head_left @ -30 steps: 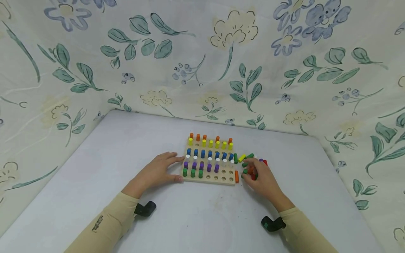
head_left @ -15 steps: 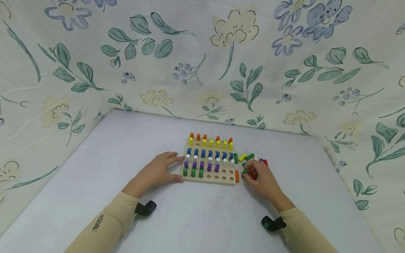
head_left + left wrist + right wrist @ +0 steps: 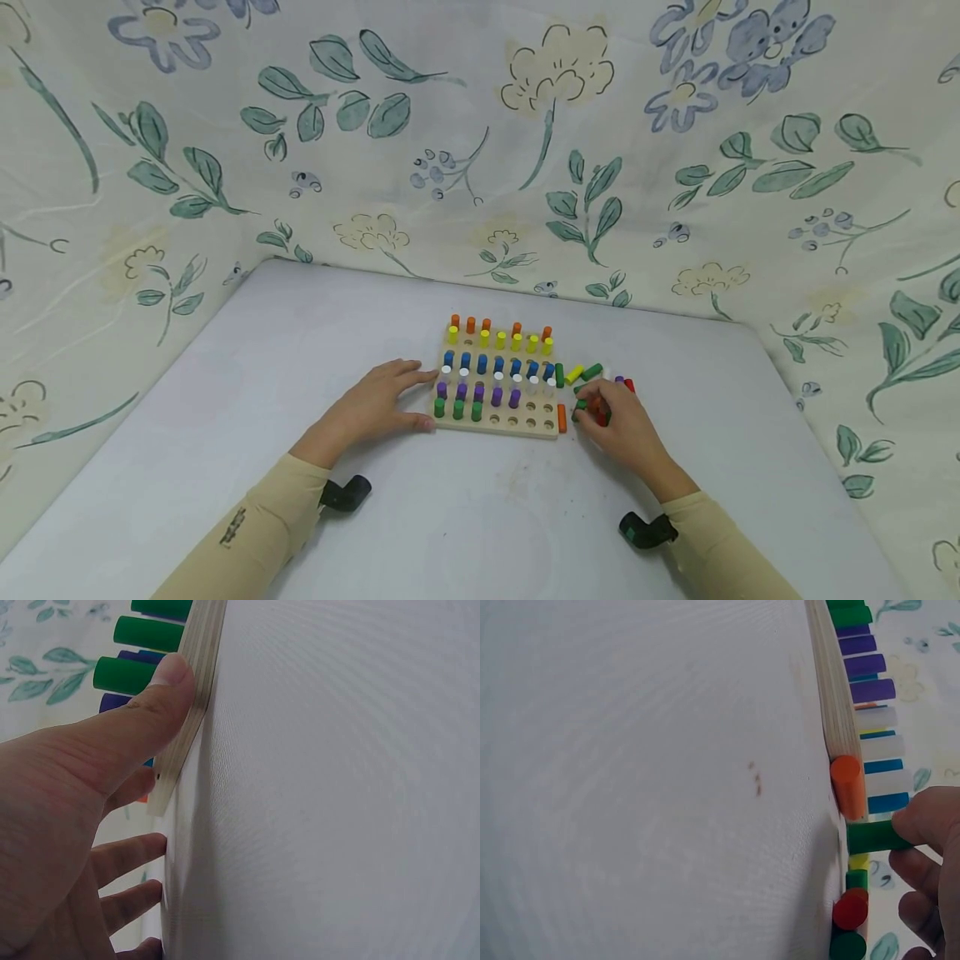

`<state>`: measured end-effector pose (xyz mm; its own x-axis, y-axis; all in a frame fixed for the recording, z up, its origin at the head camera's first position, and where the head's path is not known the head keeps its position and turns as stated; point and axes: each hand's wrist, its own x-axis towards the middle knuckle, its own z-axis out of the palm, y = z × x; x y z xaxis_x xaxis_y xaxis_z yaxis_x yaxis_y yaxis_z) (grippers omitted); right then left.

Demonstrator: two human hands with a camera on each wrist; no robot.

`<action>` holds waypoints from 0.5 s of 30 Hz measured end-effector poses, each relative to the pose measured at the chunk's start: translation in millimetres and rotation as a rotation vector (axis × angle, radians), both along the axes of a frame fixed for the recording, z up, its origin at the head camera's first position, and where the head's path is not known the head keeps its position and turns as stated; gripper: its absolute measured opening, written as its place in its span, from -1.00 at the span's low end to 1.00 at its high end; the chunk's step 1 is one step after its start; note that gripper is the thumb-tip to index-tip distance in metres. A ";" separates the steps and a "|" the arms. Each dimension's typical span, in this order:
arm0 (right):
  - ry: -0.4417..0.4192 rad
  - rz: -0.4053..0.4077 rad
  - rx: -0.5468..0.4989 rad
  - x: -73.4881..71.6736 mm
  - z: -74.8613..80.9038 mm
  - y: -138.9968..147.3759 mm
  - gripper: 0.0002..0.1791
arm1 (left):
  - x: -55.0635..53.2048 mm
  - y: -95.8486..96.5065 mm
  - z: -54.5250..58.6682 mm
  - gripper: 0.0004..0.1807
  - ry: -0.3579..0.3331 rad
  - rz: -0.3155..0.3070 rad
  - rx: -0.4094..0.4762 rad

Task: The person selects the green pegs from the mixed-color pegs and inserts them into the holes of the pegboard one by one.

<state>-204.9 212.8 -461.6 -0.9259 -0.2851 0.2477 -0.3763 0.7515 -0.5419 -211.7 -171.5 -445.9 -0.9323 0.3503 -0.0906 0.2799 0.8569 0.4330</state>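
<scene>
A wooden pegboard (image 3: 495,428) carries rows of upright orange, yellow, blue, white, purple and green pegs, with some holes bare at its front right. My left hand (image 3: 371,407) touches the board's left side, fingers spread; in the left wrist view the thumb (image 3: 161,694) presses against the board's edge near the green pegs. Right of the board, my right hand (image 3: 626,425) pinches a green peg (image 3: 874,837) between thumb and finger, upright at the table. An orange peg (image 3: 562,419) lies along the board's right edge. The hand partly hides the loose pegs beneath it.
Loose pegs lie right of the board, among them a yellow peg (image 3: 574,374), green pegs (image 3: 592,372) and a red peg (image 3: 630,386). The white table (image 3: 465,517) meets a flower-patterned cloth (image 3: 480,217) behind. A black wrist device (image 3: 645,531) is on each arm.
The right hand has shifted very slightly at the green peg between the first frame and now. The left hand and the board stay where they were.
</scene>
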 end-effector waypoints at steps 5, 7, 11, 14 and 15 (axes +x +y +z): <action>0.024 0.002 -0.011 0.5 0.2 -0.5 -0.72 | -0.5 -0.4 -0.6 -0.05 0.007 -0.004 -0.005; 0.036 0.006 -0.012 0.8 -0.1 -0.8 -0.73 | -1.0 -0.4 -1.2 -0.05 0.009 -0.006 -0.008; 0.069 0.022 -0.021 1.7 -0.7 -1.2 -0.73 | -1.0 -0.4 -1.5 -0.05 0.009 -0.009 -0.014; 0.092 0.032 -0.030 2.2 -0.7 -1.2 -0.73 | -0.7 -0.4 -1.2 -0.05 0.008 -0.009 -0.014; 0.098 0.033 -0.032 2.4 -0.7 -1.3 -0.73 | -0.5 -0.5 -1.1 -0.05 0.007 -0.009 -0.013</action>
